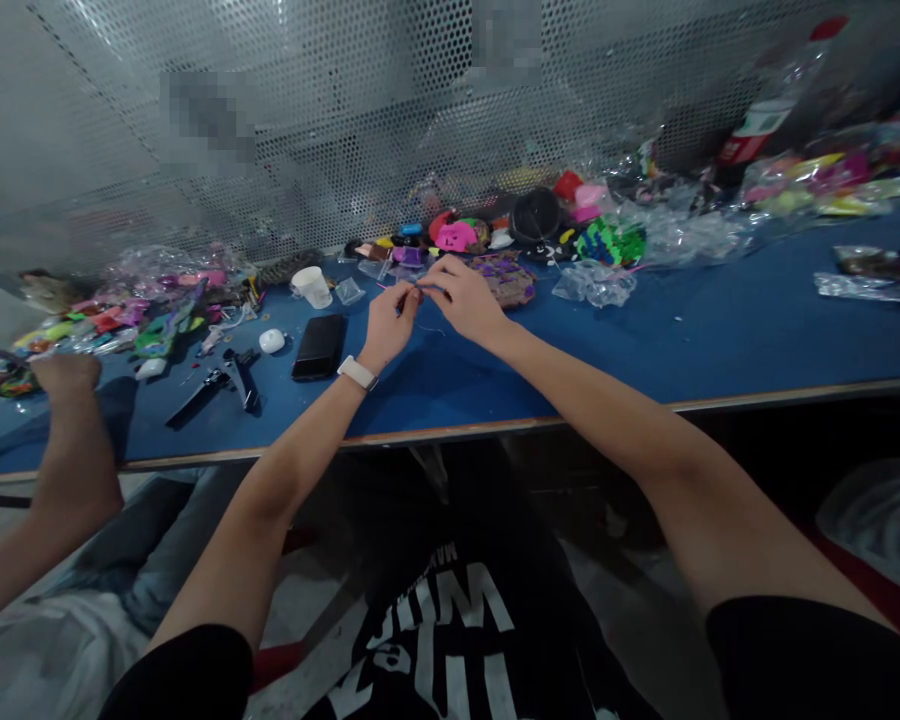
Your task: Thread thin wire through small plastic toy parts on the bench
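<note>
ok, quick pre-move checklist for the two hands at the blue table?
1. Both hands meet over the table: left hand and right hand pinch together at the fingertips. ok.
2. What they pinch: a small piece with a thin thread trailing below; too small to identify. cannot tell.
3. Phone lies flat, apart from the left hand. ok.
4. White cup upright, apart from the hands. ok.
5. Co-worker's hand at far left, well away. ok.
6. Purple piece lies close behind the right hand; touching or not: cannot tell.
</note>
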Tool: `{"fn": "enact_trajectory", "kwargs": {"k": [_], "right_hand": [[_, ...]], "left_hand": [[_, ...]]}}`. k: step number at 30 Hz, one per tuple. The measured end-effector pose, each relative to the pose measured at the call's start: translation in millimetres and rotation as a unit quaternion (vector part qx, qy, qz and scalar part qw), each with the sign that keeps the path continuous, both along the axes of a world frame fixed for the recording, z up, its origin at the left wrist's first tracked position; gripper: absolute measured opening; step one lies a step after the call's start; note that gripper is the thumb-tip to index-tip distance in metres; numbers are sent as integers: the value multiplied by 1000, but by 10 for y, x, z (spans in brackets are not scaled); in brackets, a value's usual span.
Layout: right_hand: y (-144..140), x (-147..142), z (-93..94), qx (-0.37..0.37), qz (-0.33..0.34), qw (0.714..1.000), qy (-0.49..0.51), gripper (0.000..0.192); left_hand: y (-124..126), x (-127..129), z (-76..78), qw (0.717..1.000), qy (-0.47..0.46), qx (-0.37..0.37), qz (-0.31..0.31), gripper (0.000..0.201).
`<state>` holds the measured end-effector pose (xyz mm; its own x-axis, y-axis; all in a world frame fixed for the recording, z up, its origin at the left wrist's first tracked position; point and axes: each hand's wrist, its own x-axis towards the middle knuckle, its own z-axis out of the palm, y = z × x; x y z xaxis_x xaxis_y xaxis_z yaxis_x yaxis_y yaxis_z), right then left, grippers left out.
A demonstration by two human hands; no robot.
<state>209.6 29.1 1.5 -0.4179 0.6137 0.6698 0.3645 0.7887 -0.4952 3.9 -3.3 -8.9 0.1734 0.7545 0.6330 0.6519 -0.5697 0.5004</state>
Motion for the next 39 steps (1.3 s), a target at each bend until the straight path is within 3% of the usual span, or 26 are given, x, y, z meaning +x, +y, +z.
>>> {"fn": "enact_trajectory", "kwargs": {"k": [5, 12, 16, 21, 25, 32, 39], "right_hand": [[-64, -14, 60, -68, 6, 998, 8, 17], [-113, -56, 76, -147, 13, 986, 81, 6], [-133, -71, 55, -184, 25, 978, 90, 28], [-149, -59, 17, -167, 30, 985, 41, 54], [-144, -37, 14, -156, 25, 987, 34, 58], [-88, 22, 60, -80, -11, 993, -84, 41], [-49, 59, 54, -21, -58, 989, -137, 15]], "left_hand": [[-60, 25, 65, 998, 46, -14, 27, 63], [-49, 3, 67, 995, 77, 29, 56, 57], [-16, -8, 42, 993, 94, 24, 69, 51], [-33, 19, 47, 991, 103, 0, 86, 37], [-37, 34, 35, 993, 93, 10, 74, 37], [21, -21, -13, 993, 108, -6, 49, 32], [-10, 9, 63, 994, 94, -26, 47, 32]]}}
